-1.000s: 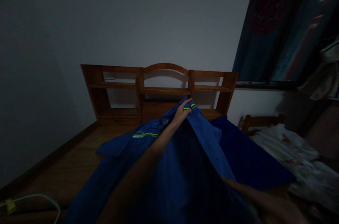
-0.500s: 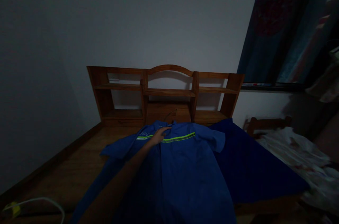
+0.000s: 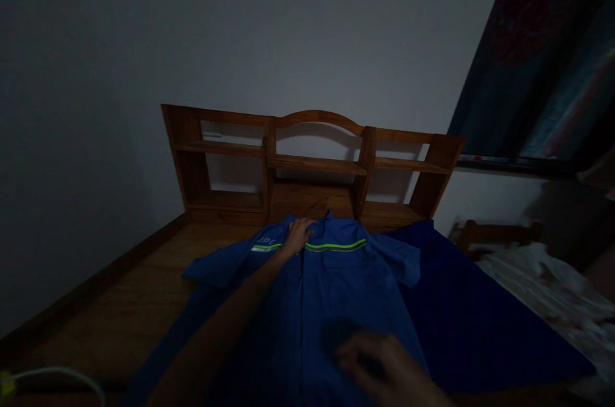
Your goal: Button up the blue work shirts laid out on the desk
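A blue short-sleeved work shirt (image 3: 346,304) with yellow-green and silver stripes across its chest lies spread out, collar away from me. My left hand (image 3: 296,235) rests on it just below the collar, beside the front opening, fingers stretched apart toward the right. Over the lower right part of the shirt is my right hand (image 3: 379,359), blurred, its fingers bent; whether it touches the cloth or holds anything cannot be seen. A thin curved wire-like piece (image 3: 317,204) sticks out beyond the collar.
Under the shirt is a wooden bed or platform (image 3: 144,285), with a wooden shelf unit (image 3: 317,166) behind it. Dark blue cloth (image 3: 480,317) lies to the right. Farther right, pale fabric (image 3: 542,279) lies heaped by a wooden chair back (image 3: 500,234). A white cable (image 3: 62,370) curves at lower left.
My right hand has come into view at the lower right, over the shirt. My left hand stays near the collar, its fingers slightly shifted. The view has turned a little to the left.
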`<act>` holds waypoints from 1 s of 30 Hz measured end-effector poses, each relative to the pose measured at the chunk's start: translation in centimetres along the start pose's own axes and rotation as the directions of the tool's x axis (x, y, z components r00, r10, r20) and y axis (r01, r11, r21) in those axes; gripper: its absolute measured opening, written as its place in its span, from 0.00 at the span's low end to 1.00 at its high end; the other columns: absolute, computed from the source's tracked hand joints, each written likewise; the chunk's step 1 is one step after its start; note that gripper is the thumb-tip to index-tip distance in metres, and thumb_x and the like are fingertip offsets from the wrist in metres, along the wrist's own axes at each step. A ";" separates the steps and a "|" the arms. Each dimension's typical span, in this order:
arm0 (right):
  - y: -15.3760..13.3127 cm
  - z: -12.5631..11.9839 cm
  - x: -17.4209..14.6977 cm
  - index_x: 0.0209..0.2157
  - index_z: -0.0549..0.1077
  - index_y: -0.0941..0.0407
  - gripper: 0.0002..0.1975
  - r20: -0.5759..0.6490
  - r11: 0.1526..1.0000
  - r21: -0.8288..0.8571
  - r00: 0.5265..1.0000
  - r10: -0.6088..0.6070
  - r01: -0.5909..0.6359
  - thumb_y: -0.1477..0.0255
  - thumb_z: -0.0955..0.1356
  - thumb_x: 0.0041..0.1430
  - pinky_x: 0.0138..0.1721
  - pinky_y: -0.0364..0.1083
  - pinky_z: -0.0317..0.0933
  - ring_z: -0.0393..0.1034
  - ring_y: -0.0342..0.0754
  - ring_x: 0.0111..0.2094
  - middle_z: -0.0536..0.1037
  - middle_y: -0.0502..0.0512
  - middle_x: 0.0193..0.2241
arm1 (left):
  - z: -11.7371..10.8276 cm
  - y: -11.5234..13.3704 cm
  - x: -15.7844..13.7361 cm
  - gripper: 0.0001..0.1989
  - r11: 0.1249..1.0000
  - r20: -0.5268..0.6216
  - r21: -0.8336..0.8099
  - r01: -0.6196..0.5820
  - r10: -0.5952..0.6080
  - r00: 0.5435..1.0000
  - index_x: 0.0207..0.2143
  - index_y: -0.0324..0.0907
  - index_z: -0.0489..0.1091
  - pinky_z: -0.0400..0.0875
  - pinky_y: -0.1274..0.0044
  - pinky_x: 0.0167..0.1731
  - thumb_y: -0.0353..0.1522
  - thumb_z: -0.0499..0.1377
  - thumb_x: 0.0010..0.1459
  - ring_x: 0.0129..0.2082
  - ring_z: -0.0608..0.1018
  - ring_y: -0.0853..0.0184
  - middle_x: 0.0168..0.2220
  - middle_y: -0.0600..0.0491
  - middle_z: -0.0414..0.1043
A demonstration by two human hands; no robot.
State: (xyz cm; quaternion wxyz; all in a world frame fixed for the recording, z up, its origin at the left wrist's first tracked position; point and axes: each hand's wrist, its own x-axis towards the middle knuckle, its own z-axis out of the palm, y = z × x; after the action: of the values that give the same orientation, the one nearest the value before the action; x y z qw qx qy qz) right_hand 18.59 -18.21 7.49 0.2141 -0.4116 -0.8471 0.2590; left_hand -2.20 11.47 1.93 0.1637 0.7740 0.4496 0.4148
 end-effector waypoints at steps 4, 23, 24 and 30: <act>3.4 -1.7 7.9 0.40 0.74 0.54 0.11 -0.181 0.999 -0.012 0.982 -0.049 0.048 0.72 0.60 0.63 0.46 0.43 0.61 0.70 0.45 0.42 0.76 0.52 0.39 | -3.4 -0.7 -1.3 0.13 0.998 -0.101 0.008 0.065 -0.064 0.993 0.39 0.42 0.72 0.65 0.73 0.47 0.34 0.50 0.61 0.43 0.74 0.64 0.41 0.49 0.74; 12.9 3.9 19.2 0.37 0.73 0.56 0.11 -0.247 0.996 -0.085 0.968 -0.045 0.024 0.79 0.64 0.53 0.38 0.41 0.59 0.67 0.44 0.36 0.72 0.53 0.36 | -4.3 -4.2 -6.3 0.21 1.000 0.234 -0.005 -0.026 0.027 0.972 0.45 0.42 0.69 0.69 0.73 0.41 0.34 0.65 0.47 0.38 0.73 0.65 0.44 0.49 0.68; 12.9 3.9 19.1 0.39 0.73 0.56 0.12 -0.250 0.996 -0.089 0.967 -0.041 0.019 0.79 0.64 0.53 0.40 0.42 0.59 0.67 0.44 0.37 0.72 0.54 0.37 | -4.1 -4.5 -6.3 0.23 1.000 0.180 0.015 -0.020 0.017 0.983 0.48 0.42 0.67 0.69 0.72 0.42 0.34 0.64 0.48 0.38 0.73 0.65 0.47 0.48 0.67; 12.8 4.1 20.0 0.59 0.60 0.56 0.30 -0.257 0.991 -0.109 0.965 0.042 -0.072 0.74 0.65 0.54 0.39 0.43 0.60 0.68 0.46 0.36 0.74 0.55 0.37 | -2.6 -4.7 -6.1 0.26 0.996 0.073 0.086 0.013 -0.019 0.997 0.55 0.39 0.61 0.66 0.65 0.50 0.31 0.59 0.53 0.46 0.72 0.60 0.55 0.41 0.63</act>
State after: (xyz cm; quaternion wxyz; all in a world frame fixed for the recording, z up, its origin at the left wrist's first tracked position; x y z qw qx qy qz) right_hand 12.36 3.65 -0.59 0.2887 -0.4777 -0.8142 0.1598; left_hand -8.45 8.67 -2.49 0.1501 0.7914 0.4667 0.3652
